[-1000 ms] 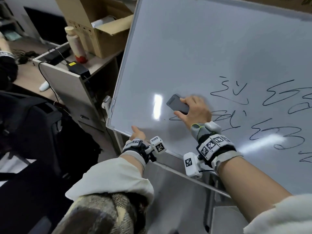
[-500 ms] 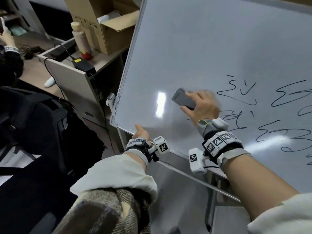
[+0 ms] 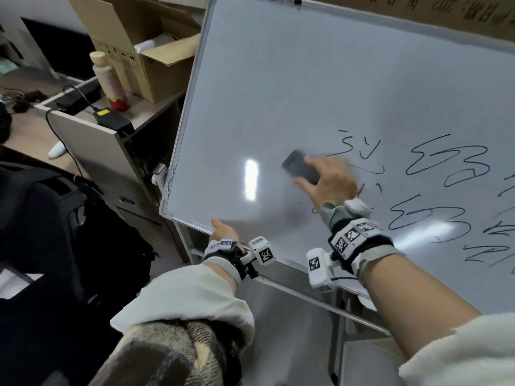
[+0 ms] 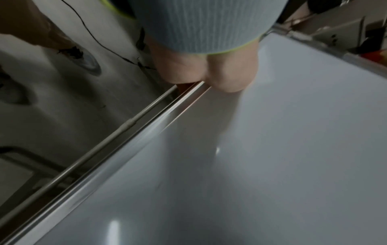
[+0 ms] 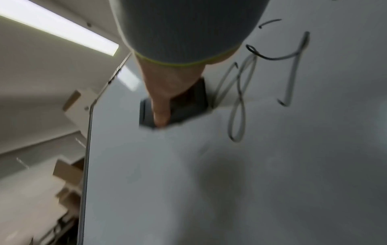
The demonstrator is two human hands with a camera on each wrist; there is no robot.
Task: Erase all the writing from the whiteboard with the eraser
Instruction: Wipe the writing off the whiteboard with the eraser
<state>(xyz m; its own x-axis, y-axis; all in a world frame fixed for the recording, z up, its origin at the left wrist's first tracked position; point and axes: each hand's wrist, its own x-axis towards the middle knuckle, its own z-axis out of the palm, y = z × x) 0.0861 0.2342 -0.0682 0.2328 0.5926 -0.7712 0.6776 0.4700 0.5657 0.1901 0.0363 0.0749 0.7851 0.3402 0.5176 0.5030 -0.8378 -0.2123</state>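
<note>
The whiteboard leans tilted in front of me, with black scrawled writing across its right half. My right hand grips the dark grey eraser and presses it flat on the board just left of the writing; hand and eraser are motion-blurred. In the right wrist view the eraser sits under my thumb beside black strokes. My left hand holds the board's bottom edge, thumb on the front face. The left wrist view shows the hand clamped over the metal frame.
A grey cabinet stands left of the board with a cardboard box, a bottle and a black power adapter on it. A black bag lies at lower left. The board's stand bars run below its edge.
My right hand has slid the eraser up and to the right on the board toward the writing. Strokes under the hand have been wiped. The left hand stays on the bottom edge.
</note>
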